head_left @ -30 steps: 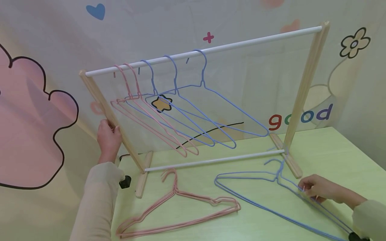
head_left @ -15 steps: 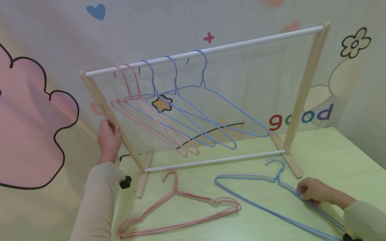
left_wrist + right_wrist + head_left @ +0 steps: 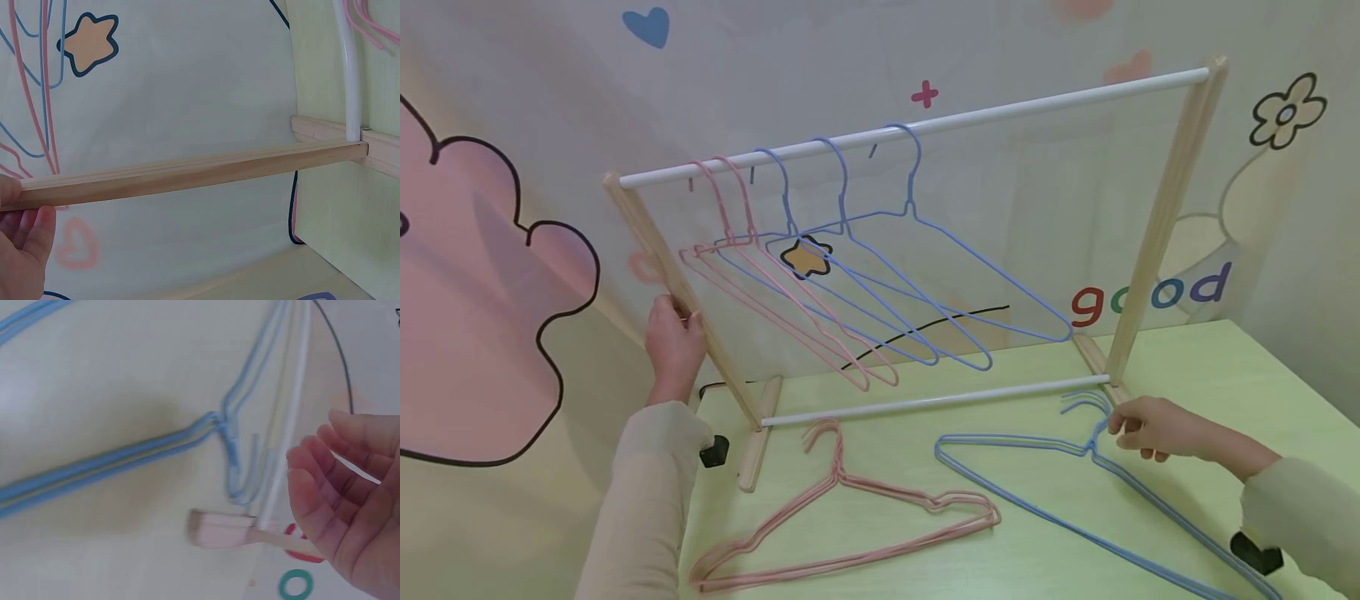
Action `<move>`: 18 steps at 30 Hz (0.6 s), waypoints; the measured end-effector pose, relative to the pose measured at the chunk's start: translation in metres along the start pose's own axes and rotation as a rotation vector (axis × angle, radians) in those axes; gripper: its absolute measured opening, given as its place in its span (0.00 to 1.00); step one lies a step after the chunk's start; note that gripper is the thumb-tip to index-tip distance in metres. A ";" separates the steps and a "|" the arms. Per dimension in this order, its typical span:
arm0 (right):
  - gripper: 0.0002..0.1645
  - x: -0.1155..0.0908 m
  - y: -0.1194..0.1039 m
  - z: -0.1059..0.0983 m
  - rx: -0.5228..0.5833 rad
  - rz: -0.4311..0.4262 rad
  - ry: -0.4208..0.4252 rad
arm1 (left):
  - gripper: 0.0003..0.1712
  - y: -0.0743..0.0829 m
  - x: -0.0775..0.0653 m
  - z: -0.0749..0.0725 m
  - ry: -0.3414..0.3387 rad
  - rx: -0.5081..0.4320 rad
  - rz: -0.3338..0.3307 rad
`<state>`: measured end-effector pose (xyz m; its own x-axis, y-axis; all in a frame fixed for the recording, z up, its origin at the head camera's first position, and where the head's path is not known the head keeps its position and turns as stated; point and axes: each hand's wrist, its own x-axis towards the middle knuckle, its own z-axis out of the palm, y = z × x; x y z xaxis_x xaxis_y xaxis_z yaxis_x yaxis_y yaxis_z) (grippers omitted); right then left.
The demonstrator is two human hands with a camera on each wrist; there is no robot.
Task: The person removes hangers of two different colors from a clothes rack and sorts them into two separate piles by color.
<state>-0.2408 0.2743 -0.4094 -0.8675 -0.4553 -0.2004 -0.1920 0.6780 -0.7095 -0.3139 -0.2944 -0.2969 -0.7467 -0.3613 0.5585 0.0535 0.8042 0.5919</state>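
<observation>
In the head view, my left hand grips the left wooden post of a clothes rack; the left wrist view shows thumb and fingers on either side of that post. My right hand holds nothing, its fingers loosely bent beside the hooks of blue wire hangers stacked on the table. Seen from the right wrist, the hand is apart from those blue hangers. Two pink hangers and three blue hangers hang from the white top rail.
A stack of pink hangers lies on the pale green table, left of the blue stack. Behind the rack is a printed backdrop. A white lower rail joins the rack's wooden feet.
My right hand brought the upper blue hanger into line with the one below, let go, and moved up toward the hooks. My left hand has stayed on the post.
</observation>
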 end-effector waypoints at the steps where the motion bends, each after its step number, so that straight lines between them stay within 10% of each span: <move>1: 0.09 0.002 -0.007 -0.004 0.002 -0.007 -0.001 | 0.12 0.000 0.000 0.000 0.001 -0.001 0.002; 18: 0.14 0.017 -0.089 -0.059 -0.094 -0.092 0.154 | 0.12 -0.001 0.001 0.000 0.006 -0.019 0.012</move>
<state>-0.2653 0.2403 -0.3097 -0.9031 -0.4286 -0.0269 -0.3090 0.6920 -0.6525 -0.3148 -0.2956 -0.2973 -0.7419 -0.3547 0.5690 0.0753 0.7992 0.5964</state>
